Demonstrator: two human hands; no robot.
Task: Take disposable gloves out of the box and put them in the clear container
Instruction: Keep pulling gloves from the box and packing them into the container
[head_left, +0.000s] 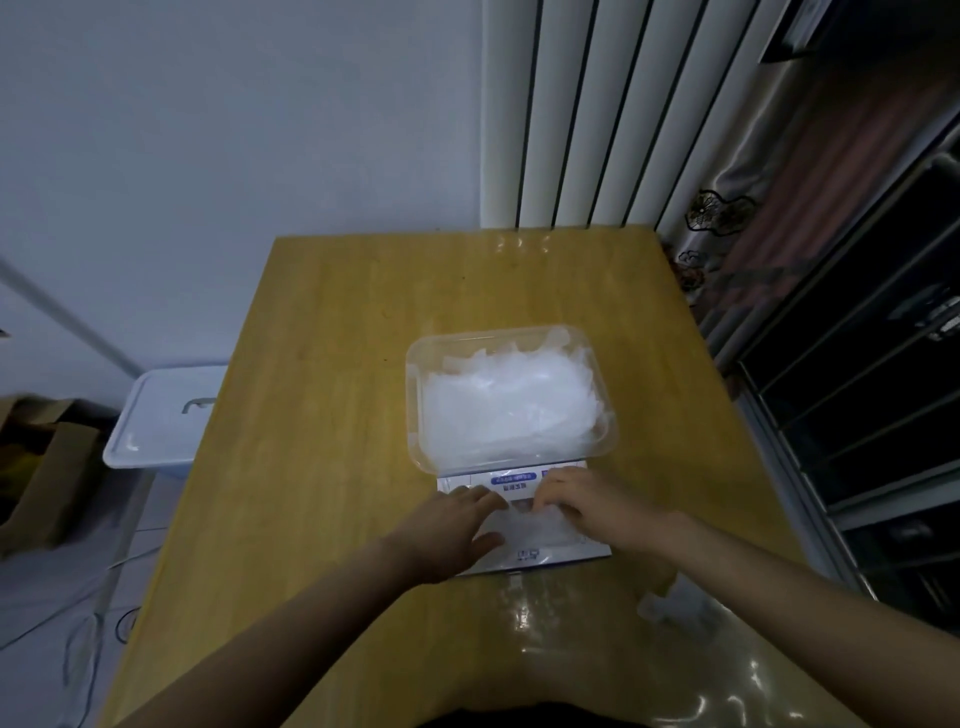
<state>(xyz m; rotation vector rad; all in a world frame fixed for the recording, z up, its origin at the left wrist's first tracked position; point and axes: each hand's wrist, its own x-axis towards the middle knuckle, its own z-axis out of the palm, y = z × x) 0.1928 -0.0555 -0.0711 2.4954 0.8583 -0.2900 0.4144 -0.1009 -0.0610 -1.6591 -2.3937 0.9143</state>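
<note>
We find the right hand (587, 501) pinching gloves (530, 525) at the box (519, 480) slot, the left hand (457, 525) flat on the box. The container (422, 364) beyond is heaped; added gloves may spill over its rim.

Dim room: wooden table (322, 415), grey wall (208, 130), white vertical slats (571, 104).

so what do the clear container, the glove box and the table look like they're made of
Clear container: thin glossy transparent plastic; the gloves show through its walls. Gloves: crinkled translucent plastic film. Glove box: probably printed cardboard, white with blue lettering. Table: wood or wood-look laminate, yellowish with faint grain lines.
</note>
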